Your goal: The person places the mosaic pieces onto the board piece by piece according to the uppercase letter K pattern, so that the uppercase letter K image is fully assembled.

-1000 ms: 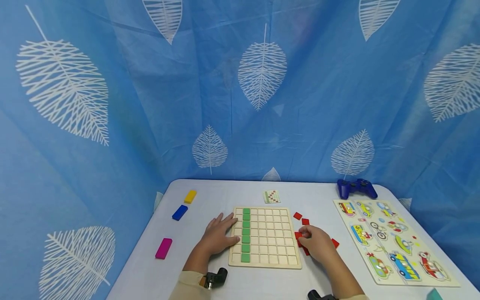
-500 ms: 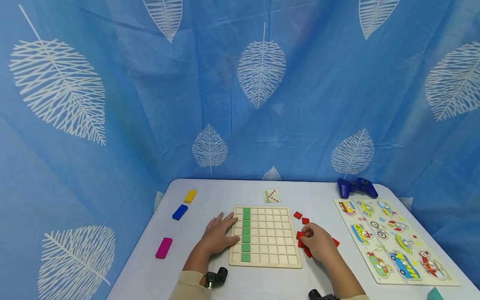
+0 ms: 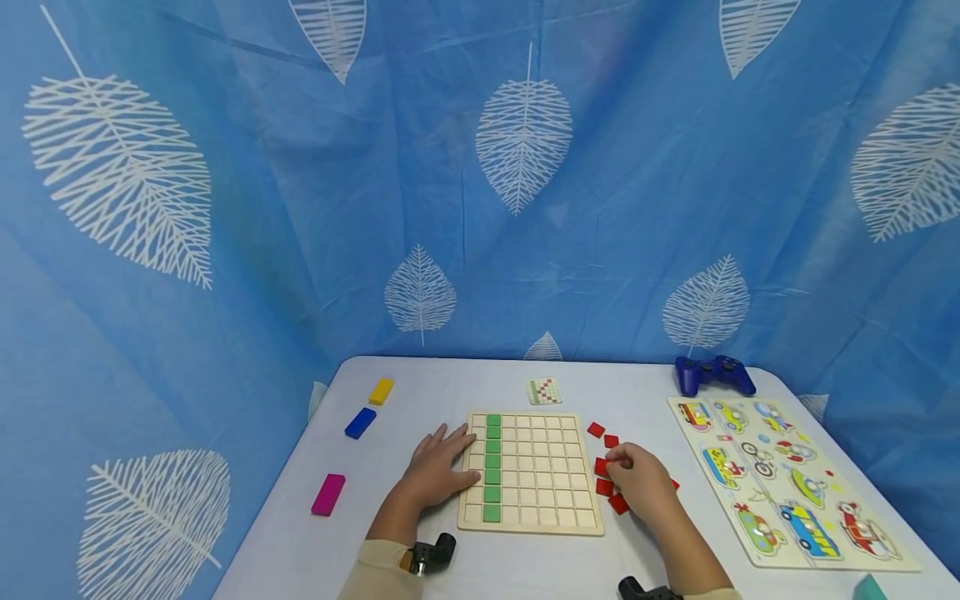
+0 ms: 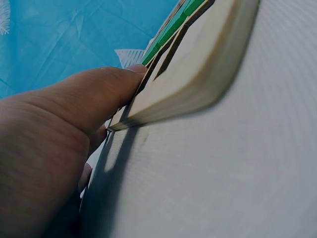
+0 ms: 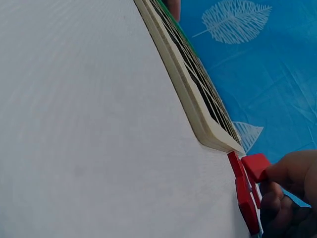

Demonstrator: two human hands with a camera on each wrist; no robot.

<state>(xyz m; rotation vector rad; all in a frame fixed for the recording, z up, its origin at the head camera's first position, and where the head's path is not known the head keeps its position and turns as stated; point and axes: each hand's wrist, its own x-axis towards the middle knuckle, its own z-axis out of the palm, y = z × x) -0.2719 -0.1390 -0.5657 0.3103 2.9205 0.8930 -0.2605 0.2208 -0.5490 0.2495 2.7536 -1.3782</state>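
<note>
A wooden grid board (image 3: 530, 530) lies on the white table, with a column of green tiles (image 3: 492, 477) near its left side. My left hand (image 3: 432, 471) rests on the board's left edge, fingers spread; in the left wrist view its thumb (image 4: 106, 87) touches the rim. Beside the board's right edge, my right hand (image 3: 641, 483) pinches a red tile (image 5: 256, 167) between thumb and fingers. Around it lie several loose red tiles (image 3: 618, 503), some partly hidden by the hand.
A small pattern card (image 3: 543, 392) lies behind the board. Yellow (image 3: 381, 392), blue (image 3: 360, 422) and magenta (image 3: 327, 495) blocks are at left. On the right are a vehicle picture puzzle (image 3: 791, 483) and a dark blue game controller (image 3: 714, 376). A teal piece (image 3: 868, 588) shows at the front right.
My right hand has shifted slightly right, and the red tiles under it have spread a little apart, showing more of them. My left hand and the board have stayed in place.
</note>
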